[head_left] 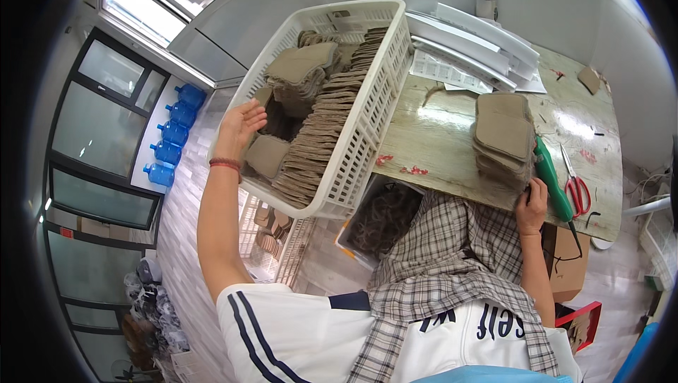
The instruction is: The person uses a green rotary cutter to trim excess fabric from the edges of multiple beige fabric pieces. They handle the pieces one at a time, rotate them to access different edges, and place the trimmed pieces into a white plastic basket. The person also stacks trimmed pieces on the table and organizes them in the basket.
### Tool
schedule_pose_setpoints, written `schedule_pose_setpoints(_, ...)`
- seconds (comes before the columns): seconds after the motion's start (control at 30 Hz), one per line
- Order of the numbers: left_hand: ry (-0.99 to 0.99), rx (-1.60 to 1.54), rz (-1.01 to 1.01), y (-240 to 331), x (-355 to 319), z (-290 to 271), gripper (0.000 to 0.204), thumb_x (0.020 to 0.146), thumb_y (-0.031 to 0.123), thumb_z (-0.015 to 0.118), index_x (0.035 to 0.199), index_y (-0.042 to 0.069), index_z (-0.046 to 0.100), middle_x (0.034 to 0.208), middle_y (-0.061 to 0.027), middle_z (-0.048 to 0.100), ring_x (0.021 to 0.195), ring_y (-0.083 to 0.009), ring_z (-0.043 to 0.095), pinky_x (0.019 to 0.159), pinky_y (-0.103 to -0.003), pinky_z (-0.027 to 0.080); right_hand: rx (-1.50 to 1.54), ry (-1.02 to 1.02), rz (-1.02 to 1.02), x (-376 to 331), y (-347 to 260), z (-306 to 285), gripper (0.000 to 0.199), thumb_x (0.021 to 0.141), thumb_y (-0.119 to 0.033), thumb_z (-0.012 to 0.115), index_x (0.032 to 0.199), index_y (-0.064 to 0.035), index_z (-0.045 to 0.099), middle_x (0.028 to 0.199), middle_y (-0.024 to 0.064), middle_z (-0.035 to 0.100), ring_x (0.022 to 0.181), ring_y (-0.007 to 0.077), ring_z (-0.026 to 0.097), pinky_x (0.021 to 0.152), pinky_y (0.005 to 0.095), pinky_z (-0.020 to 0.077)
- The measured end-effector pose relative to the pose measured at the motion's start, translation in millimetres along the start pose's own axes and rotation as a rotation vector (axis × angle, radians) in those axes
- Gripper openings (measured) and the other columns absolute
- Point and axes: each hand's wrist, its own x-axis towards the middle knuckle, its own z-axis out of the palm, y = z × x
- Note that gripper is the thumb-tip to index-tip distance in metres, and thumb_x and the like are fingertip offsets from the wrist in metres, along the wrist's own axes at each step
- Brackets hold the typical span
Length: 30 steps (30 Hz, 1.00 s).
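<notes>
My left hand (242, 123) hovers at the left rim of a white plastic basket (364, 150), fingers stretched out with nothing in them. Inside the basket stand rows of brown fabric pads (328, 118) on edge, and a loose pile of pads (300, 68) lies flat near its far end. On the table, a stack of similar brown pads (503, 132) leans unevenly toward the front edge. Beside the stack's near right corner rests my right hand (533, 206), its fingers loosely bent and apart. Whether it touches the pads is hard to see.
A green corded tool (552, 178) and red-handled scissors (578, 189) lie right of the stack. Papers (480, 51) and a metal flask (486, 0) are at the back. Below the table edge sits a bin of dark scraps (385, 217); another basket (265, 238) stands below the white one.
</notes>
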Motion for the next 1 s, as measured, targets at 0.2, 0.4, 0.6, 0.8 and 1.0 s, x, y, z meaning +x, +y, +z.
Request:
schedule_pose_setpoints(0.2,0.133,-0.463,-0.268,-15.2,30.5,51.1,0.124,0.071,0.037,0.085,0.152,0.004,-0.004,0.151,-0.0363,0.002,0.141,-0.0481,0.014,0.105,-0.067,0.027,-0.040,-0.009,0.002,0.0,4.7,0.6,0.029,0.079,0.008,0.055,0.107,0.0031,0.058,0.113,0.0184,0.058,0.104,0.0378,0.057,0.089,0.0421,0.0474)
schedule_pose_setpoints(0.4,0.196,-0.365,-0.189,0.7,44.9,87.9,0.110,0.070,0.041,0.085,0.152,0.014,0.016,0.155,-0.0227,0.012,0.140,-0.0459,0.016,0.103,-0.070,0.023,-0.039,-0.014,-0.004,-0.6,2.8,3.3,0.028,0.081,0.007,0.054,0.108,0.0030,0.057,0.113,0.0194,0.058,0.104,0.0391,0.057,0.090,0.0423,0.0468)
schedule_pose_setpoints(0.6,0.387,-0.205,-0.208,14.6,43.3,126.8,0.101,0.069,0.045,0.084,0.148,0.012,0.029,0.152,-0.0176,0.026,0.132,-0.0517,0.023,0.101,-0.069,0.024,-0.045,0.006,-0.012,-0.1,2.8,-0.6,0.028,0.080,0.007,0.054,0.107,0.0018,0.058,0.110,0.0192,0.058,0.102,0.0388,0.057,0.087,0.0424,0.0478)
schedule_pose_setpoints(0.8,0.231,-0.238,-0.174,-8.8,99.0,102.9,0.083,0.079,0.047,0.074,0.143,0.006,0.041,0.151,-0.0174,0.036,0.133,-0.0440,0.035,0.106,-0.061,0.022,-0.031,0.005,-0.023,2.1,-3.2,0.0,0.027,0.081,0.007,0.054,0.107,0.0021,0.058,0.109,0.0190,0.058,0.099,0.0386,0.058,0.084,0.0423,0.0491)
schedule_pose_setpoints(1.0,0.381,-0.071,-0.253,-9.6,103.7,105.4,0.085,0.071,0.059,0.075,0.136,0.012,0.047,0.146,-0.0144,0.041,0.123,-0.0445,0.038,0.089,-0.057,0.029,-0.050,0.001,-0.029,1.4,-0.9,-0.9,0.028,0.080,0.008,0.055,0.107,0.0022,0.058,0.110,0.0193,0.058,0.100,0.0384,0.058,0.084,0.0426,0.0492)
